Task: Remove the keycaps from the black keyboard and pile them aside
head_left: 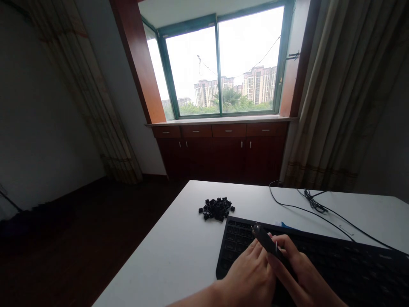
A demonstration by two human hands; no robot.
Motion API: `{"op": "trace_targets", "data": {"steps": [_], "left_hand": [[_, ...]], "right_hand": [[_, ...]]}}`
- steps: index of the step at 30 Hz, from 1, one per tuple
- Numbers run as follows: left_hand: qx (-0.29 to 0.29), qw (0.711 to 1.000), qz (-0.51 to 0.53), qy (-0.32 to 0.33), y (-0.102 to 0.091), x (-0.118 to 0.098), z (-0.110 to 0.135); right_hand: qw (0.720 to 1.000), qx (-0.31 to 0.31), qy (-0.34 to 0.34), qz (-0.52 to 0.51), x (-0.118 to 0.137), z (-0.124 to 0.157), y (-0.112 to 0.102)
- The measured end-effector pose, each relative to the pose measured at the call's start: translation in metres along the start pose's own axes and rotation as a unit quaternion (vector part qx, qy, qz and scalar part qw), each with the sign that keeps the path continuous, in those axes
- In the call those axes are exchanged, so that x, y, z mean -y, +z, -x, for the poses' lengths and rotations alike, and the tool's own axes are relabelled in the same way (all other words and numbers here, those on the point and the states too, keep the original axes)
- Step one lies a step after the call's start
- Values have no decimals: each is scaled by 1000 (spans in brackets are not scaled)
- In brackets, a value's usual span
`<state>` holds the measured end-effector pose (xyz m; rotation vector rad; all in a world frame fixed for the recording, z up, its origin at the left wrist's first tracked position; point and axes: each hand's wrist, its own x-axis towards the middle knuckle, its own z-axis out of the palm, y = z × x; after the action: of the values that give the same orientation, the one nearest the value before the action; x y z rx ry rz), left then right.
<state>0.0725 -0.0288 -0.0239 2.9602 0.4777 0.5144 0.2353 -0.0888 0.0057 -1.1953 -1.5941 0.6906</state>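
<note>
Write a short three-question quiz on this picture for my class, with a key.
1. What are the small black pieces heaped on the white table?
A. Keycaps
B. Coins
C. Buttons from a shirt

2. True or false: the heap lies on top of the keyboard.

3. Fill the gap: a black ___ lies across the table behind the keyboard.

Key: 1. A; 2. False, it lies apart from the keyboard on the bare table; 3. cable.
</note>
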Motion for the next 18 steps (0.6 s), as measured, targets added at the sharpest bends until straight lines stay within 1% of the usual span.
{"op": "trace_targets", "data": {"steps": [3, 6, 13, 18], "left_hand": [[8, 1000, -3, -6, 1, -1, 2], [27, 999, -16, -7, 1, -2, 3], [29, 999, -16, -18, -3, -3, 1], [5, 1000, 6, -13, -5, -6, 0]], "right_hand": [[999, 28, 16, 2, -6, -3, 1], [998, 49, 28, -22, -11, -6, 1], [999, 12, -1, -43, -17, 0, 0], [998, 2, 1, -56, -14, 0, -2]]}}
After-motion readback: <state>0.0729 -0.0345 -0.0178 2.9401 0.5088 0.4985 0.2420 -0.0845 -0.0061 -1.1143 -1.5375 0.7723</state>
